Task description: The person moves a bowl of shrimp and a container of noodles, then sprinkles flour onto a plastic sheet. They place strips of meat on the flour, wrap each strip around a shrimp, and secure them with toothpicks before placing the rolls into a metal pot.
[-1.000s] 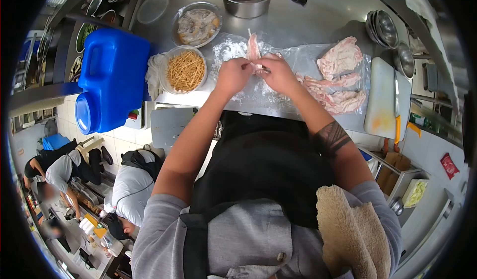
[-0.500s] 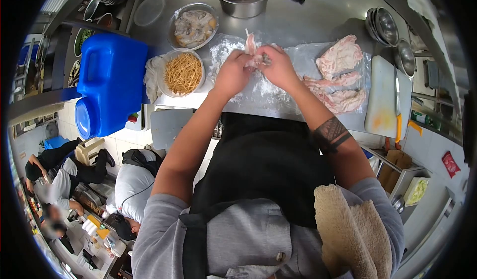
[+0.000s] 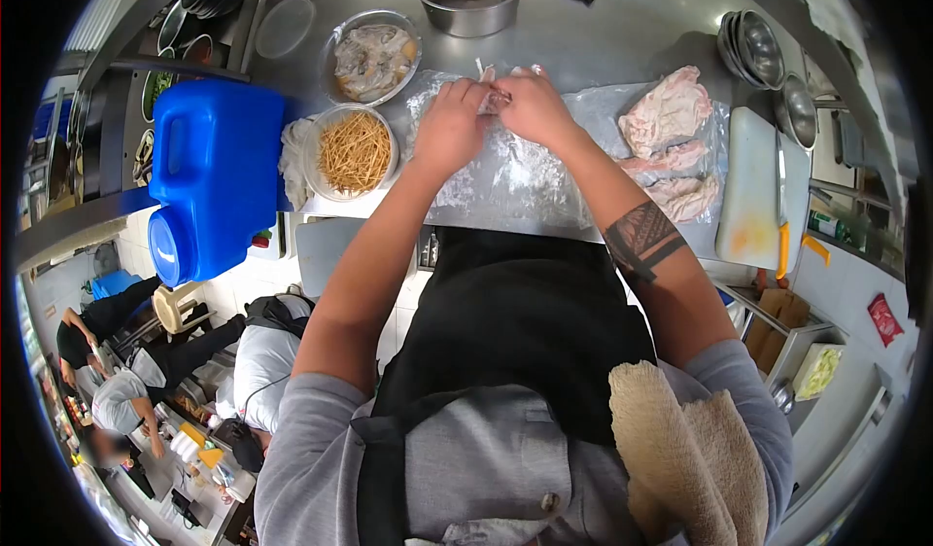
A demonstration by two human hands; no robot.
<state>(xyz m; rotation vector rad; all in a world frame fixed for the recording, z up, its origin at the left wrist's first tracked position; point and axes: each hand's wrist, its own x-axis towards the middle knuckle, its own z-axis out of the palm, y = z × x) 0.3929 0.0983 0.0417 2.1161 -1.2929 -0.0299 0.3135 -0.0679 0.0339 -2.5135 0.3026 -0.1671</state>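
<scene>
Both hands meet over a plastic sheet point(image 3: 544, 191) dusted with white powder. My left hand point(image 3: 450, 126) has its fingers curled on a small strip of raw meat point(image 3: 492, 105). From the other side, my right hand point(image 3: 533, 110) grips the same strip, fingers bent over it. Most of the strip is hidden by the fingers; a thin pale tip shows above. To the right, larger floured pieces of raw meat point(image 3: 667, 113) lie on the sheet. Left of my hands stand a tub of thin wooden sticks point(image 3: 357, 154) and a bowl of pale raw pieces point(image 3: 372, 63).
A steel pot point(image 3: 470, 16) with one rolled piece inside stands at the back. At right are a cutting board point(image 3: 750, 191), an orange-handled knife point(image 3: 782, 215) and stacked metal bowls point(image 3: 756, 50). A blue jug point(image 3: 219, 172) is at left. Co-workers point(image 3: 121, 400) are at lower left.
My hands have shifted slightly up and away from me, and the fingers now cover more of the meat strip. The co-workers at lower left have changed position slightly.
</scene>
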